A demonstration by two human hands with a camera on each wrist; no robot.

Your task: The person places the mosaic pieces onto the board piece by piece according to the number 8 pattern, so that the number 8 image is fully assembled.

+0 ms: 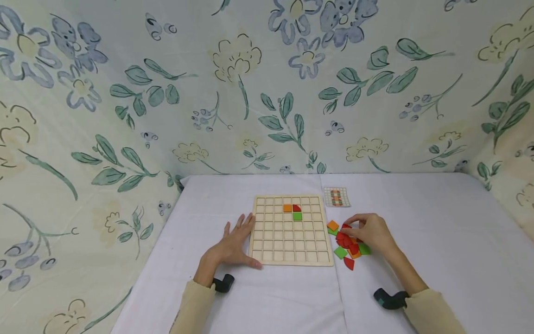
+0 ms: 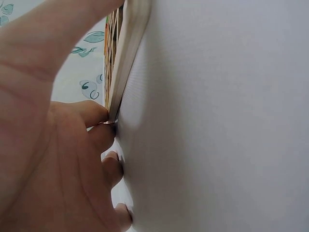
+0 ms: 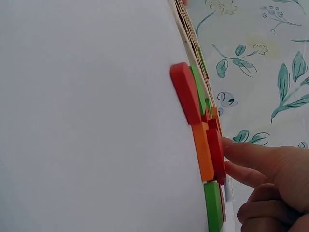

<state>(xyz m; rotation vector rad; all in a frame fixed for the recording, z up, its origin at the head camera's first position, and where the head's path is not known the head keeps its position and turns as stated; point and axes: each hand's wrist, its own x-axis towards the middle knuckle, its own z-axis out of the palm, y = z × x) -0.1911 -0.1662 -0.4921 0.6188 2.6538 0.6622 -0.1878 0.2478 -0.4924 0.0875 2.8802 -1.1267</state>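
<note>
A square wooden grid board lies on the white cloth. Set in its upper cells are an orange square, a red quarter-round piece and a green square. My left hand is spread at the board's lower left corner, fingers along the left side, thumb by the near edge. Over the pile of red, orange and green pieces, my right hand pinches a red piece between thumb and forefinger. In the right wrist view, its fingertips partly disappear behind the pile.
A small pattern card lies beyond the board's upper right corner. One red piece sits apart at the near side of the pile. Dark wrist mounts are on both forearms. Floral fabric hangs behind the table.
</note>
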